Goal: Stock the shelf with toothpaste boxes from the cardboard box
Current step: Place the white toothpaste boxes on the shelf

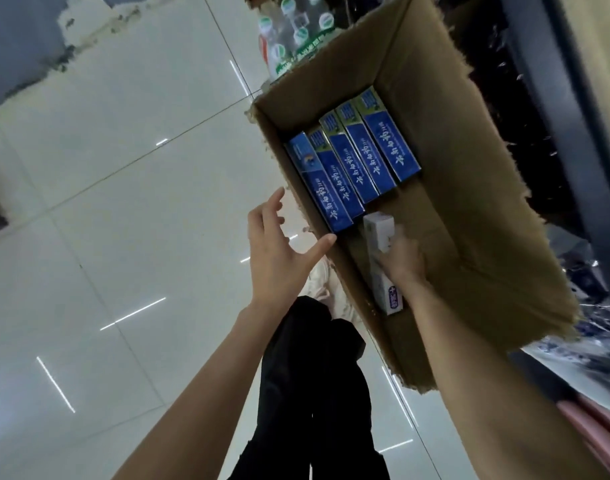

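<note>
Five blue toothpaste boxes (352, 161), one white toothpaste box (379, 237), one cardboard box (476, 216)

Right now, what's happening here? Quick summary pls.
A person is picking stock out of an open cardboard box on the tiled floor. The right hand is inside the box and grips a white toothpaste box. The left hand hangs open at the box's near wall, holding nothing. A row of blue toothpaste boxes still lies in the box. Nothing shows any box placed on a shelf yet.
</note>
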